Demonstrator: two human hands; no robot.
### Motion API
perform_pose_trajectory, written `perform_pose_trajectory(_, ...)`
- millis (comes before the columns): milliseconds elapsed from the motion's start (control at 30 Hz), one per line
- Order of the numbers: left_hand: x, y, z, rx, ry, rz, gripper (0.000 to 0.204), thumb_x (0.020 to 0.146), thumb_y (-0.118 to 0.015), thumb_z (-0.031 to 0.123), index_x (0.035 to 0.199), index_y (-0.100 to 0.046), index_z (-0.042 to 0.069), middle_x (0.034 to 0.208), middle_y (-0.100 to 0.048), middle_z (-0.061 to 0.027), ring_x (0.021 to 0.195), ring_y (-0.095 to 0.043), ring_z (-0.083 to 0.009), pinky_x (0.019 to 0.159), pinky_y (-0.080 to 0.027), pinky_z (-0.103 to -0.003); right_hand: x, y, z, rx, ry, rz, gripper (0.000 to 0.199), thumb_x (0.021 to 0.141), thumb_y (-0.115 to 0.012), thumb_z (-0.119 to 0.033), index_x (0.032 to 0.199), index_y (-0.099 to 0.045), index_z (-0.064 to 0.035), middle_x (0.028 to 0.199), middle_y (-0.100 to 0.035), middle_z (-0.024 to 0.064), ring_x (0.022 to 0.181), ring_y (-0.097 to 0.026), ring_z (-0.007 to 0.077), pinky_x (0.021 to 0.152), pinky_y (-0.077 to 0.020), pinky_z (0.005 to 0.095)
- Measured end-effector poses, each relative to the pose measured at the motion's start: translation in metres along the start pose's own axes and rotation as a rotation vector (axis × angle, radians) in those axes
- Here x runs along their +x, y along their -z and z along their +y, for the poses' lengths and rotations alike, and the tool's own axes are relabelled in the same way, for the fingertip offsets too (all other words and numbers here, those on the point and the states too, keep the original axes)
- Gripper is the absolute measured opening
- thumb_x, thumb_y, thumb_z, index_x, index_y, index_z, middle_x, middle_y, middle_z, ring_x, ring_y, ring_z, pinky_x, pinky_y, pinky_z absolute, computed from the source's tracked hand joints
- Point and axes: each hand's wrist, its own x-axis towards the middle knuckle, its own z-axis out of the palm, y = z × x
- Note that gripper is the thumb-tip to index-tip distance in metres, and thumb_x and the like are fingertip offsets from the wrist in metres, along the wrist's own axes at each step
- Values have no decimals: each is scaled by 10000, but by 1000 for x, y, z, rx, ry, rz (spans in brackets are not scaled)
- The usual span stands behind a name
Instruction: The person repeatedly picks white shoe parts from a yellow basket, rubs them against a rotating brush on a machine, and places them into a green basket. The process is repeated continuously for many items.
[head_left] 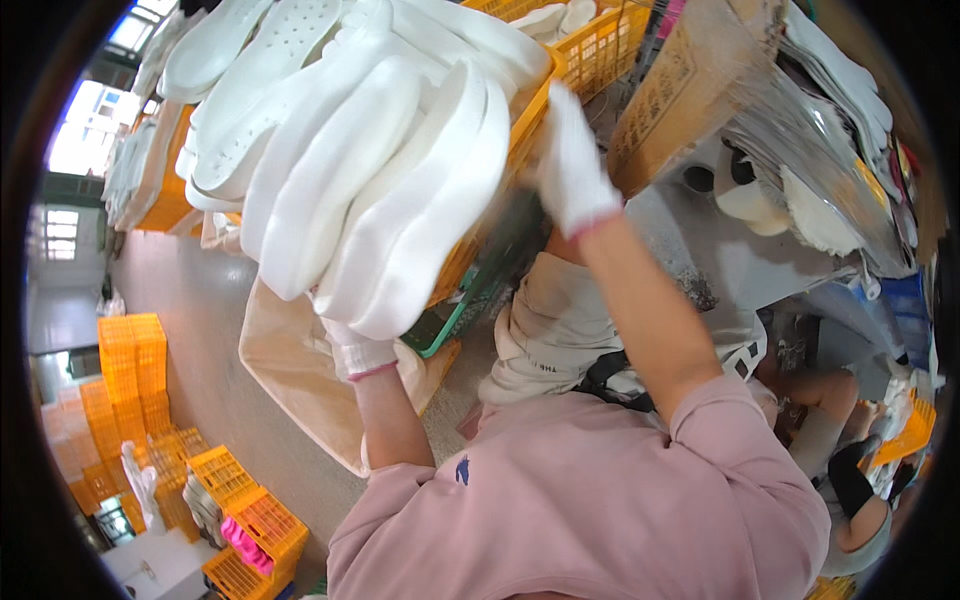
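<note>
Left gloved hand [362, 352] grips a fanned stack of white foam shoe soles [380, 190] from below, long axes pointing up and away over the orange plastic crate [590, 50]. Right gloved hand [572, 165] (nearer the crate) clutches its rim.

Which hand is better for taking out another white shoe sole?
Probably the right hand. It only rests on the orange crate rim, close to the soles inside. The left hand is already full, holding a stack of white soles.
</note>
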Motion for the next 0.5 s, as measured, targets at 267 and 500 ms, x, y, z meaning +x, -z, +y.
perform_pose_trajectory(267, -17, -18, -93, -281, -106, 37, 603, 1151, -459, 487, 1605, -429, 92, 1516, -555, -84, 1399, -530, -263, 1229, -425, -449, -91, 20, 56, -344, 37, -54, 514, 1141, -525, -320, 1536, -494, 6, 1493, -595, 164, 1319, -604, 292, 1124, -507, 452)
perform_pose_trajectory(500, -31, -21, -163, 693, -141, 306, 974, 919, -658, -141, 1734, -165, 66, 1681, -368, -178, 1527, -396, -307, 1291, -279, -354, -46, 100, 52, -175, -369, 174, 712, 1037, -703, -515, 1489, -537, 10, 1505, -570, 199, 1357, -583, 355, 1090, -533, 596)
